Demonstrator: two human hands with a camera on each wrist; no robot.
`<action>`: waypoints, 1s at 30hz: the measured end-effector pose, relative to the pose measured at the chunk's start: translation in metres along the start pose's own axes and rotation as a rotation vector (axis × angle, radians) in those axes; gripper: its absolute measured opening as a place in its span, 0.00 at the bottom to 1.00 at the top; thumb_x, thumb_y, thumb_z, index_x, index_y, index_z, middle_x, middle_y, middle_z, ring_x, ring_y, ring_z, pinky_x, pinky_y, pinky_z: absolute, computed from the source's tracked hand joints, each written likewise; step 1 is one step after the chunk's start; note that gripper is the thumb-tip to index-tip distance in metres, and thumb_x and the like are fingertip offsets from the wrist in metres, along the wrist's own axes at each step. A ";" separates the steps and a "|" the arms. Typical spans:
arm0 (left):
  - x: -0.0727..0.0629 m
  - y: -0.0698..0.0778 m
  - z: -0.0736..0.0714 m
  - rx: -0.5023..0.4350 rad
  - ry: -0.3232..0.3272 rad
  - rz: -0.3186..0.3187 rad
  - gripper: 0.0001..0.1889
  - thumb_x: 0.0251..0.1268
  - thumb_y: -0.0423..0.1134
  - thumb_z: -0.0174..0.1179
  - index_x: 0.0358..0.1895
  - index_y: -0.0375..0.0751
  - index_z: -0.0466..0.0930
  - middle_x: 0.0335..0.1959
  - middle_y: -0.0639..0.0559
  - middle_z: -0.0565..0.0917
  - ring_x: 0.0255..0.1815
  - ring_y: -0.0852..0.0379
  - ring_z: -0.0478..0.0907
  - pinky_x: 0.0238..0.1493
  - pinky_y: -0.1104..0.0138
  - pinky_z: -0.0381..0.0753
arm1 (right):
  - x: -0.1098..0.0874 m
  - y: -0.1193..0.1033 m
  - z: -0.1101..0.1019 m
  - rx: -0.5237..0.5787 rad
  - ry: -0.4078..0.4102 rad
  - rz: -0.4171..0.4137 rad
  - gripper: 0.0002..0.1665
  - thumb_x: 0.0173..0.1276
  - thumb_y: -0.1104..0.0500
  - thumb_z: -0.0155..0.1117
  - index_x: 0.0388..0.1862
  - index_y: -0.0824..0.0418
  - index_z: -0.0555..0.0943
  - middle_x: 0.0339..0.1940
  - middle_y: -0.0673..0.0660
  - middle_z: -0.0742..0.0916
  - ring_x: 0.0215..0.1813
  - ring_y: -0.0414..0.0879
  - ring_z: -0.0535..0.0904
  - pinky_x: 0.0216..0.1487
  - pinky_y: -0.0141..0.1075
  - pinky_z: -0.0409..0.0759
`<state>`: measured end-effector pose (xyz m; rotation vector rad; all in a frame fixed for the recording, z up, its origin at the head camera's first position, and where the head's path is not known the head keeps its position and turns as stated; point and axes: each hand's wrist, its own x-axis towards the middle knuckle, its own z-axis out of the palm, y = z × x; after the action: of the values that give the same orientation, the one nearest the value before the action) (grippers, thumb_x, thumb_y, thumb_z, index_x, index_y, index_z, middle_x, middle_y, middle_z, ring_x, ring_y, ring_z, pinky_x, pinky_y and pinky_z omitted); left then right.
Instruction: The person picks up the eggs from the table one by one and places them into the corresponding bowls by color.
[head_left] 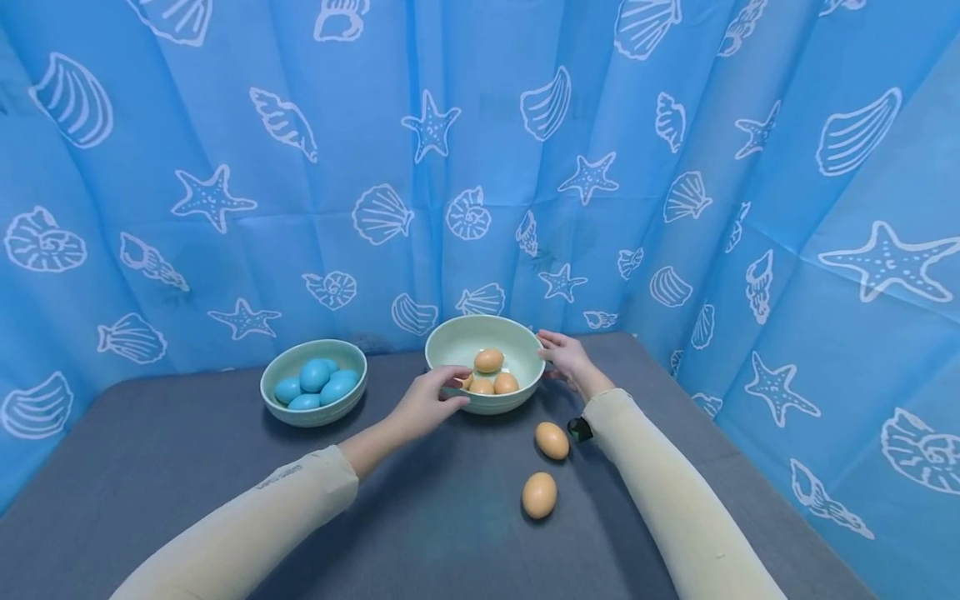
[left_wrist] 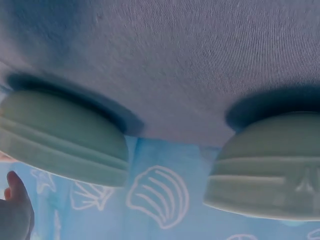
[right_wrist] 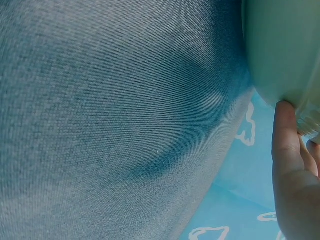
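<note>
A large pale green bowl (head_left: 483, 404) stands at the back of the table with several brown eggs (head_left: 489, 360) inside. My left hand (head_left: 426, 404) reaches to its front-left rim, fingers extended over the edge and thumb apart, close to a partly hidden brown egg (head_left: 468, 382). Whether the fingers touch that egg, I cannot tell. At the bowl's right side, my right hand (head_left: 568, 360) rests straight fingers against the wall; a fingertip (right_wrist: 286, 112) touches it in the right wrist view. Two more brown eggs (head_left: 552, 440) (head_left: 539, 495) lie on the table in front.
To the left, a smaller green bowl (head_left: 315, 414) holds several blue eggs (head_left: 315, 375). Dark grey cloth covers the table (head_left: 420, 533). A blue curtain (head_left: 465, 167) with shells and starfish hangs behind and along the right. A small black object (head_left: 579, 429) sits at my right sleeve.
</note>
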<state>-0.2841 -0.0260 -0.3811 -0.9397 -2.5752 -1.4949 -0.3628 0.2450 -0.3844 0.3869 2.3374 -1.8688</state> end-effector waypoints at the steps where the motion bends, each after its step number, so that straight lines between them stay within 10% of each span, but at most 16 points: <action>1: -0.003 0.000 0.001 0.003 -0.007 0.012 0.21 0.65 0.29 0.62 0.60 0.31 0.74 0.57 0.35 0.78 0.54 0.42 0.78 0.51 0.57 0.81 | -0.001 0.000 0.000 -0.002 0.002 0.000 0.31 0.77 0.63 0.51 0.77 0.54 0.60 0.75 0.54 0.67 0.71 0.52 0.66 0.57 0.46 0.77; 20: -0.032 0.013 0.034 -0.045 -0.398 -0.044 0.39 0.62 0.41 0.68 0.73 0.36 0.59 0.67 0.39 0.71 0.66 0.41 0.68 0.63 0.48 0.69 | 0.000 0.000 0.000 -0.013 0.001 -0.009 0.31 0.77 0.62 0.51 0.77 0.54 0.60 0.75 0.54 0.66 0.72 0.52 0.65 0.58 0.46 0.77; 30: -0.037 0.016 0.049 -0.023 -0.493 -0.069 0.44 0.60 0.40 0.70 0.76 0.37 0.54 0.71 0.41 0.67 0.70 0.43 0.63 0.69 0.54 0.63 | 0.002 0.001 0.000 -0.010 -0.004 -0.012 0.31 0.78 0.62 0.51 0.77 0.55 0.60 0.75 0.54 0.67 0.72 0.52 0.65 0.57 0.46 0.78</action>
<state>-0.2318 0.0009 -0.4064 -1.3889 -2.9436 -1.4619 -0.3645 0.2457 -0.3863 0.3689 2.3503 -1.8609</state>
